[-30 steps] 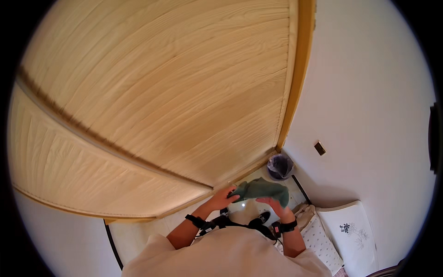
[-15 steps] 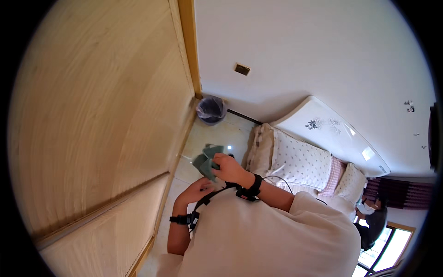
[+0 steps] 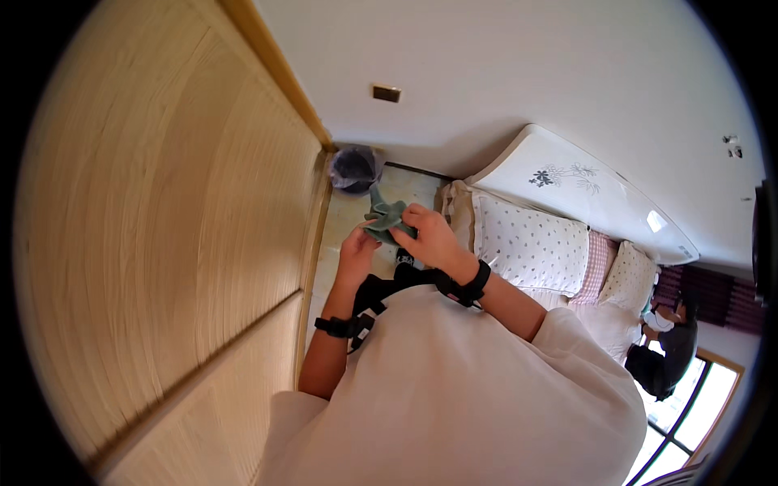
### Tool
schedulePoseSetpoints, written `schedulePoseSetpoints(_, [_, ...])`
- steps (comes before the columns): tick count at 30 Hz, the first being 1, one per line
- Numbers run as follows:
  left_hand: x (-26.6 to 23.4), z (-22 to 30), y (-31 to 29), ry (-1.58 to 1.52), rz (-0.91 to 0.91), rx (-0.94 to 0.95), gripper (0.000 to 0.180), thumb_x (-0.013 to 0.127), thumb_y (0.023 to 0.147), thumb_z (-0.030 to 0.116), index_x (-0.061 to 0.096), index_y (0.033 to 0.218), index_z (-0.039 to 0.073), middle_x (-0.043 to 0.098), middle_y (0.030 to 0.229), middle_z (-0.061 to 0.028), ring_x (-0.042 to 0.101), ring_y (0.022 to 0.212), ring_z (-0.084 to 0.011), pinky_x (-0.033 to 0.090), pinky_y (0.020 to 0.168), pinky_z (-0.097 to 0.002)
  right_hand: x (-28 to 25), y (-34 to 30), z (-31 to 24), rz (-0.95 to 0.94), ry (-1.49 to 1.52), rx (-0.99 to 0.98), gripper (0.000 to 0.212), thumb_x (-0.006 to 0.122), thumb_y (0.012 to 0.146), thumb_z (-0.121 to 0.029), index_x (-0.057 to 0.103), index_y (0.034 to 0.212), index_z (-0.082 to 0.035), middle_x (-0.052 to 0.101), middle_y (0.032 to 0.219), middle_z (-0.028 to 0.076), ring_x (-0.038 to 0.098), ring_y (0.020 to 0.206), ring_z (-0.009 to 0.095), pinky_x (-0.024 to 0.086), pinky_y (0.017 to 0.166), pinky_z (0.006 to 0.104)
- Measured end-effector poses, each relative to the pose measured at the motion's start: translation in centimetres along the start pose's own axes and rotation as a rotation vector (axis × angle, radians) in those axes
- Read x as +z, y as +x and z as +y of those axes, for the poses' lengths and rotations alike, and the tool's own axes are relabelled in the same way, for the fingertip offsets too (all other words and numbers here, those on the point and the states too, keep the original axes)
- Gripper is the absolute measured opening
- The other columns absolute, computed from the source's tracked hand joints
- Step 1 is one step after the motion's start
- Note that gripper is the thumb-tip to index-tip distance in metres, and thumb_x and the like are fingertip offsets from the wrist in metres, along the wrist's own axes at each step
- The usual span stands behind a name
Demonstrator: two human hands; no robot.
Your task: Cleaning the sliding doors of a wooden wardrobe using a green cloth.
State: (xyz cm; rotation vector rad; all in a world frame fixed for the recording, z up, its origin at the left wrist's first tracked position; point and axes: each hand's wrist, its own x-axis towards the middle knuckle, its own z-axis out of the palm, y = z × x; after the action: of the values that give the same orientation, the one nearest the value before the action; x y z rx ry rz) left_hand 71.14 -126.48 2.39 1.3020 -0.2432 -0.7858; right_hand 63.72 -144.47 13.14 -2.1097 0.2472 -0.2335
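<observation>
A crumpled grey-green cloth is held up in front of my chest, one corner poking upward. My right hand grips it from the right, with thumb and fingers closed on its folds. At its lower left edge, my left hand pinches the fabric between the fingertips. Black straps with small devices circle both wrists. The cloth's folds partly hide the fingertips.
A lined wastebasket stands in the corner beyond the cloth. The wooden wardrobe rises on my left. A bed with patterned pillows and a white headboard lies right. Another person is at far right.
Both hands have moved up and away from my body with the cloth. My left hand, apart from it before, now holds its edge. The view has shifted slightly.
</observation>
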Motion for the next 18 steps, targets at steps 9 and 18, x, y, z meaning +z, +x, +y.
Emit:
schedulePoseSetpoints(9, [3.4,-4.0,7.1,0.254,0.133,0.329,0.019,0.058,0.100,0.007,0.061,0.118,0.001,0.063,0.104,-0.0043,0.060,0.095,-0.0127,0.047,0.085,-0.0269,-2.5,5.6,3.9,-0.074,-0.006,0.081,0.022,0.069,0.085,-0.017,0.056,0.084,0.000,0.060,0.074,0.023,0.060,0.072,0.044,0.048,0.063,0.0471])
schedulePoseSetpoints(18, [-0.9,-2.6,18.1,-0.008,0.129,0.123,0.014,0.055,0.102,0.010,0.063,0.109,0.001,0.068,0.097,-0.0032,0.062,0.088,-0.0093,0.049,0.078,-0.0245,-2.5,15.0,9.7,-0.197,-0.219,0.208,0.038,0.058,0.100,-0.032,0.056,0.086,0.003,0.059,0.072,0.028,0.057,0.073,0.049,0.045,0.063,0.0510])
